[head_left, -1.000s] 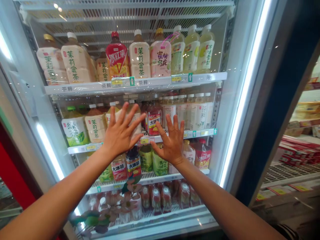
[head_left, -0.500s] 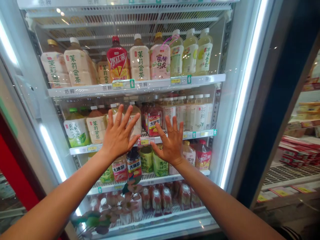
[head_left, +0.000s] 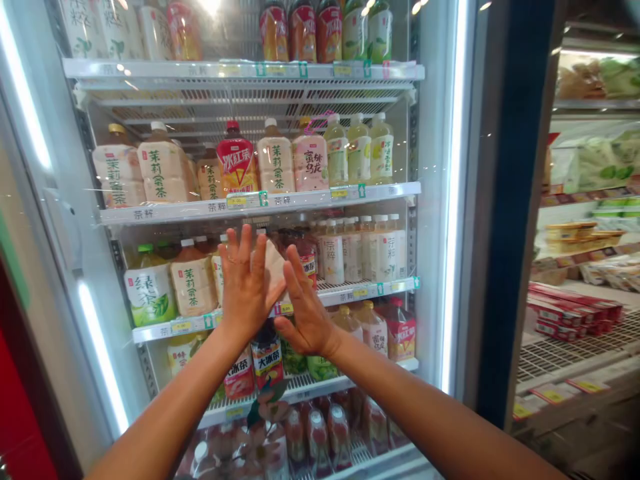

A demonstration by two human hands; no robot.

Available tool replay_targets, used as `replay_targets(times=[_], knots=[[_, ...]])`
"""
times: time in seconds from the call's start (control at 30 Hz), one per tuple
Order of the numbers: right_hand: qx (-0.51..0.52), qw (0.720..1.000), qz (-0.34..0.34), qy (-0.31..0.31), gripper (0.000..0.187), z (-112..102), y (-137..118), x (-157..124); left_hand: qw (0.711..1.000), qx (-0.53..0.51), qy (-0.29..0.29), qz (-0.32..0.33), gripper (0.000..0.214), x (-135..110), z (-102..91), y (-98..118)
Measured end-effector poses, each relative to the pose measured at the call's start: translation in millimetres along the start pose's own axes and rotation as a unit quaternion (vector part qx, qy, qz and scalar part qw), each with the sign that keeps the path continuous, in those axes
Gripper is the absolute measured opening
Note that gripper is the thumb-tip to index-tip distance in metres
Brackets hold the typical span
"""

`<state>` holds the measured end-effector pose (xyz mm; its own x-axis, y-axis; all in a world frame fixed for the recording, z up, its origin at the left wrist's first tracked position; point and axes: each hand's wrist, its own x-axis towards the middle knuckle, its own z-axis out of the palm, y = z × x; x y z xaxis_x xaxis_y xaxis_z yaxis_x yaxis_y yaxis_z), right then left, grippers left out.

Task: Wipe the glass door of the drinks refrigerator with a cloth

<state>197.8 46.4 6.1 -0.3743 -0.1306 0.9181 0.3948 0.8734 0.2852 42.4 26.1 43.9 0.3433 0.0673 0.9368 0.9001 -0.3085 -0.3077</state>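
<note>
My left hand (head_left: 245, 283) is raised in front of a drinks fridge, fingers up and spread, holding nothing. Close to its right, my right hand (head_left: 307, 310) is also open, its fingers stretched and tilted up to the left. The two hands nearly meet; whether they touch each other or the glass I cannot tell. Behind them, a shelf (head_left: 345, 292) carries a green-capped tea bottle (head_left: 150, 287), a jasmine tea bottle (head_left: 193, 283) and several white-capped bottles (head_left: 383, 247). A pale surface (head_left: 275, 263) shows between the hands, partly hidden.
On the shelf above stand a red iced tea bottle (head_left: 237, 160) and a pink-labelled bottle (head_left: 311, 160). Lower down are a dark-labelled tea bottle (head_left: 267, 360) and a red-capped bottle (head_left: 400, 330). A dark frame (head_left: 520, 200) separates the fridge from racks holding red boxes (head_left: 565, 310).
My hands have come closer together, the right one moving left and turning more edge-on. The view has tilted up, so an upper shelf of bottles now shows.
</note>
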Motion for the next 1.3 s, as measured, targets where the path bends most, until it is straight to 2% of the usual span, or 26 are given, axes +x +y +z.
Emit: replay_targets(times=[0.1,0.2,0.27,0.37,0.5,0.67,0.73,0.8,0.87,0.93,0.97,1.03,1.07,1.13,1.2,1.23,1.3], knots=[[0.016,0.998,-0.017,-0.06,0.091,19.8,-0.2,10.9,1.0,0.017,-0.009,-0.023,0.105,-2.2,-11.6,-18.1],[-0.007,0.995,-0.018,-0.099,0.105,26.9,1.3,11.2,0.998,0.034,-0.044,0.026,0.108,-13.1,-32.8,-45.2],[-0.041,0.992,-0.018,-0.122,0.104,24.1,2.5,11.3,0.996,0.042,-0.062,0.055,0.104,-21.0,-48.5,-63.1],[-0.093,0.983,-0.038,-0.154,0.09,15.5,6.2,16.4,0.994,0.049,-0.065,0.075,0.088,-23.1,-65.6,-77.6],[-0.129,0.975,-0.065,-0.171,0.081,15.3,8.6,29.8,0.994,0.05,-0.046,0.09,0.08,-1.6,-66.8,-66.6],[-0.119,0.969,-0.087,-0.2,0.091,31.4,6.0,37.0,0.992,0.04,-0.036,0.114,0.077,31.8,-46.9,-35.0],[-0.125,0.967,-0.094,-0.202,0.097,19.5,21.6,31.6,0.991,0.039,-0.042,0.12,0.076,37.6,-42.0,-28.3],[-0.158,0.97,-0.057,-0.176,0.103,-11.5,53.5,21.1,0.99,0.047,-0.052,0.122,0.075,38.8,-41.0,-28.0],[-0.211,0.968,0.022,-0.131,0.104,-53.0,93.5,7.9,0.989,0.059,-0.058,0.12,0.074,37.6,-42.1,-32.6],[-0.264,0.955,0.117,-0.071,0.097,-86.1,124.7,-2.8,0.989,0.07,-0.064,0.112,0.075,36.6,-41.9,-37.5],[-0.283,0.945,0.159,-0.04,0.094,-93.8,131.6,-5.7,0.989,0.073,-0.066,0.107,0.076,36.9,-40.4,-38.6],[-0.293,0.938,0.184,-0.011,0.095,-88.4,125.1,-5.0,0.989,0.076,-0.069,0.107,0.077,39.0,-34.5,-36.5],[-0.283,0.946,0.157,-0.023,0.1,-77.5,113.9,-2.0,0.989,0.075,-0.069,0.11,0.077,40.7,-30.6,-33.6],[-0.244,0.964,0.042,-0.093,0.112,-52.6,88.9,6.1,0.988,0.073,-0.069,0.119,0.076,43.6,-23.6,-26.5],[-0.211,0.96,-0.066,-0.173,0.118,-42.3,78.9,12.1,0.988,0.069,-0.067,0.119,0.075,43.7,-21.1,-22.1],[-0.208,0.955,-0.087,-0.195,0.118,-46.8,83.4,12.9,0.989,0.066,-0.068,0.116,0.075,42.1,-22.2,-22.1],[-0.235,0.953,-0.048,-0.185,0.115,-71.9,108.4,9.1,0.989,0.064,-0.074,0.111,0.074,35.8,-27.8,-26.4]])
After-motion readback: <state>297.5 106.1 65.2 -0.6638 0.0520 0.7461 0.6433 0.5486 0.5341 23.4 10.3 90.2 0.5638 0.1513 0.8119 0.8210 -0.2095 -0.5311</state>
